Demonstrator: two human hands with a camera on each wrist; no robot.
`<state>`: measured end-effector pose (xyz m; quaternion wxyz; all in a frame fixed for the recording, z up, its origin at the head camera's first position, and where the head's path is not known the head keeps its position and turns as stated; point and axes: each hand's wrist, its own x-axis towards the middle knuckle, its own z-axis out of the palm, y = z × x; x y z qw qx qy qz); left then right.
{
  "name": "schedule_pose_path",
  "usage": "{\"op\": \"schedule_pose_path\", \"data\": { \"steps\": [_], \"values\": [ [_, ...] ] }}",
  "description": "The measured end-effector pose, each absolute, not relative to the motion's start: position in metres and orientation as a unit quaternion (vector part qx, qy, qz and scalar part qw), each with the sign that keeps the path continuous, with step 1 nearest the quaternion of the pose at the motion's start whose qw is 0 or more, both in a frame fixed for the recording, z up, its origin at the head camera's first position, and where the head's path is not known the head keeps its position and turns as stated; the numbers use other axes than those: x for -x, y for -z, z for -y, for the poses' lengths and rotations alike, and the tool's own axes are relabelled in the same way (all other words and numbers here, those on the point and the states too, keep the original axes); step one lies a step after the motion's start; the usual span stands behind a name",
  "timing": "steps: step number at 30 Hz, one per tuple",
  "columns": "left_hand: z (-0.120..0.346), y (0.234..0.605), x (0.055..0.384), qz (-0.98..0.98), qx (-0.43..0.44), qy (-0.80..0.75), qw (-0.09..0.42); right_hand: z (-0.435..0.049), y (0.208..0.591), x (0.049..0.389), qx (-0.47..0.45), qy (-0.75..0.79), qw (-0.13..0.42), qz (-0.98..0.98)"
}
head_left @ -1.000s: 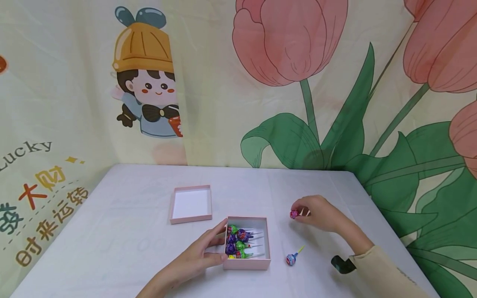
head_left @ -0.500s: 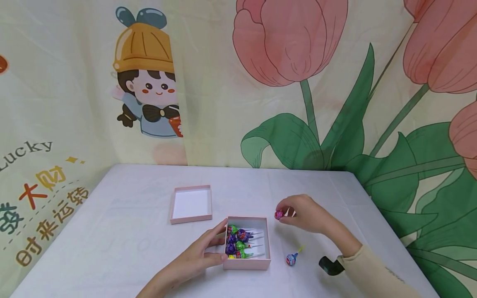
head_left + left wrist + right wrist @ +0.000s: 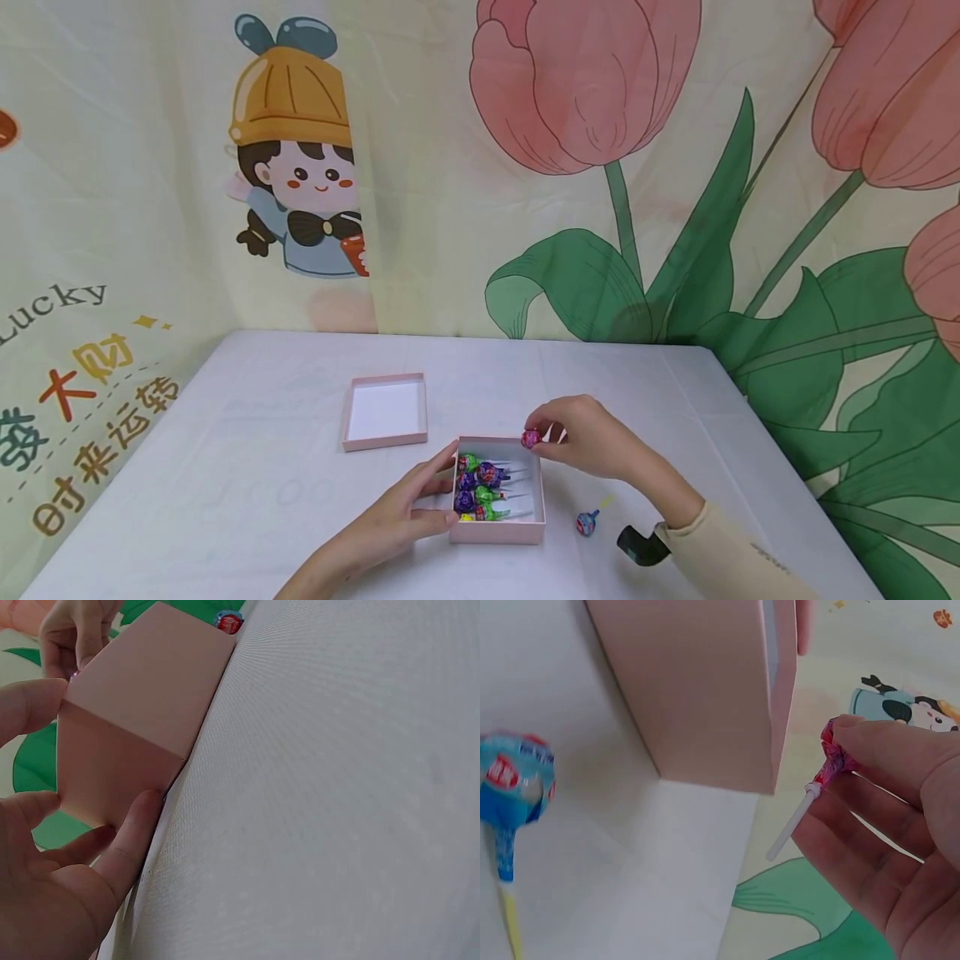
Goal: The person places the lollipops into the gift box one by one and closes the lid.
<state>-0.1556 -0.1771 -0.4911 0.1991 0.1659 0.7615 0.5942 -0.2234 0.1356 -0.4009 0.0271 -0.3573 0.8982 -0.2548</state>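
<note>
Right hand (image 3: 581, 435) pinches lollipop (image 3: 832, 763); boxed lollipops (image 3: 489, 473) head-view only.

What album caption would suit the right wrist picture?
A right hand pinches a pink-wrapped lollipop, white stick showing, near a pink box, with a blue-wrapped lollipop on the white table.

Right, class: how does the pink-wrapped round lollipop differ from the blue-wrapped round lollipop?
The pink-wrapped round lollipop has a white stick; the blue-wrapped round lollipop has a yellow stick. The right hand holds the pink lollipop; the blue lollipop lies on the white cloth. Both are wrapped.
</note>
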Motion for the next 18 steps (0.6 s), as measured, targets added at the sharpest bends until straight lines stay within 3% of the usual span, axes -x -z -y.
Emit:
{"op": "schedule_pose_path", "data": {
  "steps": [18],
  "values": [
    [0.179,0.491,0.155,-0.761,-0.179,-0.591,0.198,-0.101,0.407,0.211,0.371,0.292,0.057,-0.88]
  ]
}}
